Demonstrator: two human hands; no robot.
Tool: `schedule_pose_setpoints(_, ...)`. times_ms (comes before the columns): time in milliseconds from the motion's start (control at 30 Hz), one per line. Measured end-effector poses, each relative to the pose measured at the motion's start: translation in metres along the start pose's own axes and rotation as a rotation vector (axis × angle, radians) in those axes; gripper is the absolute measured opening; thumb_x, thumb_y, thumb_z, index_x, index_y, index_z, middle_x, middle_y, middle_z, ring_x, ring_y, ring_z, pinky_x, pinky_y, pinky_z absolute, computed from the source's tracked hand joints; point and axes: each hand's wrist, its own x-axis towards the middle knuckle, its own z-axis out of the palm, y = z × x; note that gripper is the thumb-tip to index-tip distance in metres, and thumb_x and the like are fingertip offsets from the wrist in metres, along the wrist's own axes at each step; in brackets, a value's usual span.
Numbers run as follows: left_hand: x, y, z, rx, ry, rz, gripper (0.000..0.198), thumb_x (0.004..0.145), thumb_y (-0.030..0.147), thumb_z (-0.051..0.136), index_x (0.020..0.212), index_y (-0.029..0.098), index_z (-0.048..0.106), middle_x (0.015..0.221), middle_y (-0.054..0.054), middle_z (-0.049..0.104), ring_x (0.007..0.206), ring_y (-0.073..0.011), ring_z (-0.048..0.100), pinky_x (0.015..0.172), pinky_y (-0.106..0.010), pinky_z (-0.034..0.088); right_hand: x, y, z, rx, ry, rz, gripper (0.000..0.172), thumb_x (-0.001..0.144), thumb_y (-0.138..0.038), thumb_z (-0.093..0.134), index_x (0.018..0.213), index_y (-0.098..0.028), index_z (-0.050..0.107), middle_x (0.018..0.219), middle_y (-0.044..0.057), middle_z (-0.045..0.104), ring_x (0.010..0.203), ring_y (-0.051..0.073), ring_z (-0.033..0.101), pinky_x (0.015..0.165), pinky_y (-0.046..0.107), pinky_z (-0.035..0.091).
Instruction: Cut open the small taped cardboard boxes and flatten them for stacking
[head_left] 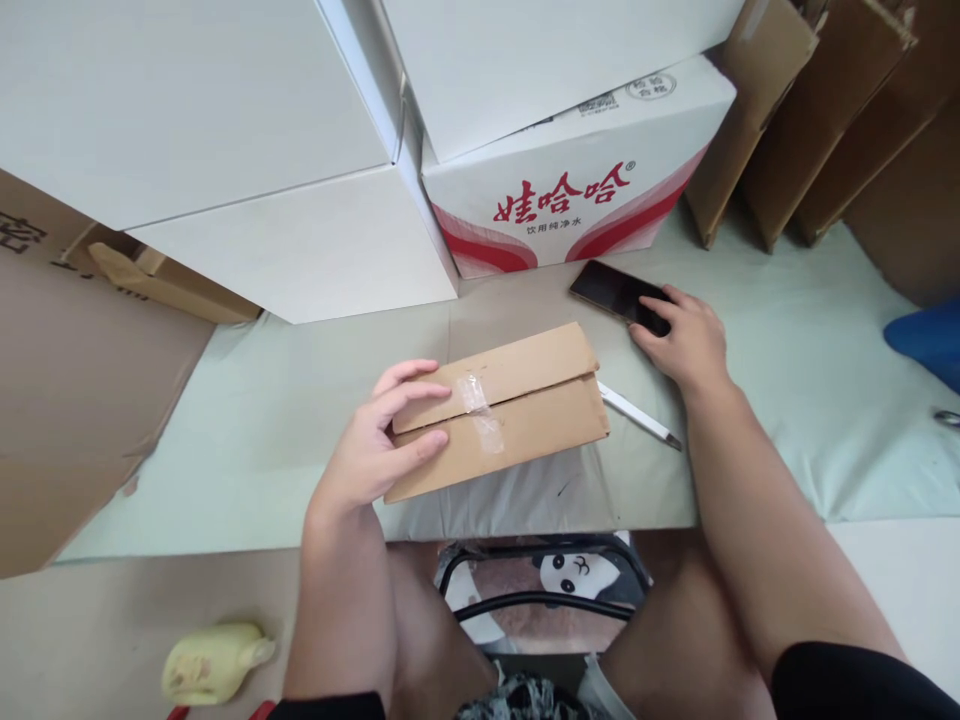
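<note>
A small brown cardboard box (517,405) lies flat in front of me, its flaps held by a strip of clear tape (480,408). My left hand (379,440) rests on the box's left end, fingers spread flat over the top. My right hand (682,340) lies on the near end of a black phone (611,290), fingers stretched out. A white utility knife (641,415) lies between the box and my right forearm.
White cartons (300,230) and a red-printed water carton (570,190) are stacked behind. Brown cardboard sheets lean at the back right (787,120) and left (82,380). A pale green cloth (810,330), a blue object (930,340), a yellow bottle (214,660) and a stool frame (540,590) are nearby.
</note>
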Motion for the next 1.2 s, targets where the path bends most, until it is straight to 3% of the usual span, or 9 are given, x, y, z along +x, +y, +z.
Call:
schedule_pose_setpoints(400,-0.002,0.003,0.002,-0.033,-0.006,-0.018,0.035,0.084,0.046,0.077,0.112,0.025,0.075,0.144,-0.01,0.057,0.137,-0.032,0.054,0.114,-0.049,0.049,-0.002,0.005,0.001,-0.011,-0.014,0.001,0.054,0.088,-0.05,0.058,0.132,-0.022,0.072,0.156,0.013,0.054,0.144,0.038,0.051,0.121,0.057,0.038)
schedule_pose_setpoints(600,-0.002,0.001,0.001,-0.045,-0.004,0.009,0.038,0.083,0.048,0.077,0.113,0.025,0.075,0.143,-0.011,0.058,0.136,-0.0317,0.056,0.115,-0.049,0.049,-0.006,-0.018,-0.02,0.026,-0.019,0.057,0.061,0.087,-0.046,0.06,0.143,-0.02,0.061,0.167,0.017,0.036,0.152,0.038,0.04,0.122,0.055,0.036)
schedule_pose_setpoints(700,0.001,0.0,0.001,-0.045,0.01,0.015,0.04,0.083,0.05,0.077,0.113,0.024,0.075,0.143,-0.011,0.059,0.137,-0.0322,0.056,0.116,-0.05,0.048,-0.021,-0.045,-0.046,0.023,-0.011,0.074,0.048,0.086,-0.037,0.061,0.13,-0.02,0.066,0.147,0.021,0.057,0.136,0.036,0.055,0.113,0.052,0.044)
schedule_pose_setpoints(733,0.002,0.0,0.002,-0.041,0.014,0.013,0.041,0.083,0.052,0.076,0.113,0.024,0.076,0.143,-0.011,0.059,0.137,-0.0327,0.056,0.116,-0.05,0.048,-0.029,-0.054,-0.054,0.012,-0.044,0.084,0.039,0.085,-0.034,0.06,0.12,-0.022,0.07,0.13,0.018,0.068,0.122,0.033,0.063,0.105,0.05,0.049)
schedule_pose_setpoints(800,0.004,0.0,0.004,-0.04,0.028,0.011,0.042,0.087,0.056,0.071,0.113,0.024,0.076,0.142,-0.011,0.06,0.136,-0.0328,0.056,0.117,-0.051,0.047,-0.048,-0.065,-0.064,-0.012,-0.206,0.106,0.027,0.083,-0.036,0.058,0.105,-0.025,0.07,0.104,0.01,0.075,0.097,0.029,0.07,0.088,0.046,0.053)
schedule_pose_setpoints(867,0.006,0.001,0.006,-0.053,0.041,0.019,0.041,0.092,0.058,0.065,0.112,0.023,0.076,0.141,-0.011,0.062,0.135,-0.0319,0.057,0.117,-0.051,0.046,-0.064,-0.068,-0.065,-0.058,-0.398,0.106,0.028,0.08,-0.041,0.06,0.102,-0.026,0.068,0.098,0.006,0.075,0.087,0.027,0.07,0.076,0.041,0.051)
schedule_pose_setpoints(933,0.007,0.002,0.007,-0.058,0.049,0.023,0.042,0.094,0.058,0.062,0.112,0.024,0.076,0.14,-0.011,0.062,0.135,-0.0313,0.057,0.118,-0.051,0.045,-0.075,-0.064,-0.058,-0.134,-0.533,0.056,0.033,0.076,-0.042,0.063,0.105,-0.026,0.068,0.103,0.007,0.074,0.091,0.028,0.069,0.07,0.038,0.049)
schedule_pose_setpoints(1067,0.006,0.003,0.01,-0.044,0.054,0.008,0.045,0.091,0.063,0.063,0.111,0.025,0.077,0.141,-0.01,0.062,0.136,-0.0316,0.056,0.119,-0.051,0.044,-0.078,-0.06,-0.045,-0.239,-0.593,0.012,0.028,0.073,-0.031,0.063,0.1,-0.028,0.069,0.107,0.007,0.072,0.095,0.028,0.067,0.065,0.035,0.044)
schedule_pose_setpoints(1200,0.004,0.003,0.012,-0.065,0.074,0.014,0.043,0.09,0.063,0.065,0.11,0.026,0.077,0.14,-0.009,0.063,0.136,-0.0304,0.056,0.12,-0.05,0.043,-0.074,-0.071,-0.052,-0.209,-0.563,0.11,0.017,0.071,-0.026,0.065,0.086,-0.029,0.071,0.094,0.006,0.074,0.077,0.025,0.062,0.06,0.034,0.036)
